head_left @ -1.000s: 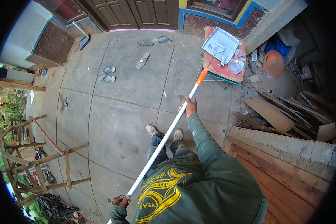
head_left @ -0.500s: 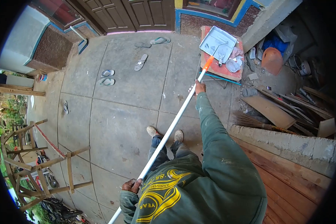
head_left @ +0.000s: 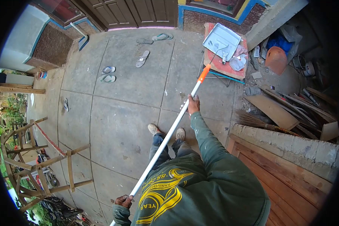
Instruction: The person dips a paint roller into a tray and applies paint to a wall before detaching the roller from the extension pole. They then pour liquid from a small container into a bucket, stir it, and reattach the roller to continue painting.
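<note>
My right hand [head_left: 193,103] grips a long white pole [head_left: 165,137] far up its length, arm stretched out. My left hand [head_left: 123,201] holds the pole's lower end beside my green sweatshirt. The pole ends in an orange tip [head_left: 203,73] with a thin wire roller frame [head_left: 217,54]. The frame reaches into a grey paint tray [head_left: 229,35], which lies on a small red-topped table [head_left: 214,64]. My shoes [head_left: 180,133] stand on the concrete floor under the pole.
Sandals [head_left: 108,74] lie scattered on the concrete slabs near brown doors [head_left: 139,13]. Planks, a broom [head_left: 258,123], an orange bucket [head_left: 275,58] and cans clutter the right. A low brick wall [head_left: 290,145] and wooden boards are close on my right; a wooden trestle [head_left: 45,162] stands left.
The pole went forward toward the tray half a second ago and has now been drawn back. Both hands stayed closed on it and moved back with it.
</note>
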Demonstrator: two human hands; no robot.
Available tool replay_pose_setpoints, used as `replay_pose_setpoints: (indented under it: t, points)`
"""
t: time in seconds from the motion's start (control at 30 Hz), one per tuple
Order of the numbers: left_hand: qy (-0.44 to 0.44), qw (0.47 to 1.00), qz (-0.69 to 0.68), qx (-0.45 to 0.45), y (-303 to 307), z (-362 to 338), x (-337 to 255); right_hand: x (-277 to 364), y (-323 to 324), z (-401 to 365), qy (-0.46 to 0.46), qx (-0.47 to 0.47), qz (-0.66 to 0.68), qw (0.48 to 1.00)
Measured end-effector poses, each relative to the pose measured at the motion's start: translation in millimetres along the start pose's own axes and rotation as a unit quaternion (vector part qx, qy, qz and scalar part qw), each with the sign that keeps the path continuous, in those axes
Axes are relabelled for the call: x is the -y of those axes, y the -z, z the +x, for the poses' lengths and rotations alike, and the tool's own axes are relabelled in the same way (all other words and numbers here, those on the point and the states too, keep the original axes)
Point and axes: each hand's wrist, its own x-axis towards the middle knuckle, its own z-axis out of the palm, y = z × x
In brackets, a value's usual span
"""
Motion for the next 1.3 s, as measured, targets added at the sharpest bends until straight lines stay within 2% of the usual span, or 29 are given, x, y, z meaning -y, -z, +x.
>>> replay_pose_setpoints:
  t: [0.1, 0.2, 0.33, 0.4, 0.5, 0.63, 0.7, 0.77, 0.9, 0.97, 1.1, 1.17, 1.3]
  points:
    - [0.014, 1.000, 0.012, -0.008, -7, -2, -15, -4, 1, 16, 0.003, -0.019, 0.013, 1.000]
    - [-0.048, 0.994, 0.093, -0.008, -20, 13, -29, 15, 6, 46, 0.020, -0.011, 0.001, 1.000]
    - [-0.071, 0.992, 0.107, 0.004, -22, 22, -29, 13, 9, 61, 0.032, -0.023, -0.006, 0.999]
    - [-0.020, 0.997, 0.072, -0.003, -8, 17, -14, 4, 7, 45, 0.041, -0.013, -0.001, 0.999]
    - [0.008, 1.000, 0.017, 0.007, 14, 3, 8, -12, 1, 6, 0.010, -0.009, 0.007, 1.000]
    - [0.000, 0.999, 0.043, 0.000, 5, 2, -4, -14, 2, 17, -0.001, -0.001, -0.013, 1.000]
    - [-0.023, 0.997, 0.071, -0.002, -14, 11, -23, 3, 4, 41, 0.030, -0.035, 0.003, 0.999]
    - [-0.059, 0.993, 0.101, 0.002, -29, 28, -31, 18, 11, 75, 0.028, -0.032, -0.012, 0.999]
    - [-0.104, 0.988, 0.116, -0.004, -33, 33, -33, 27, 14, 83, 0.027, -0.009, -0.007, 1.000]
    - [-0.044, 0.997, 0.062, 0.006, -16, 24, -23, 12, 11, 65, 0.034, -0.007, -0.009, 0.999]
    - [0.013, 1.000, -0.011, 0.004, 21, 5, 12, -8, -3, 5, 0.013, 0.006, -0.013, 1.000]
    - [0.014, 1.000, -0.024, 0.002, 21, 1, 10, -8, -6, 2, 0.003, 0.010, -0.030, 1.000]
    - [-0.016, 0.998, 0.058, -0.010, 2, 6, -18, 12, -5, 22, 0.003, -0.007, -0.029, 1.000]
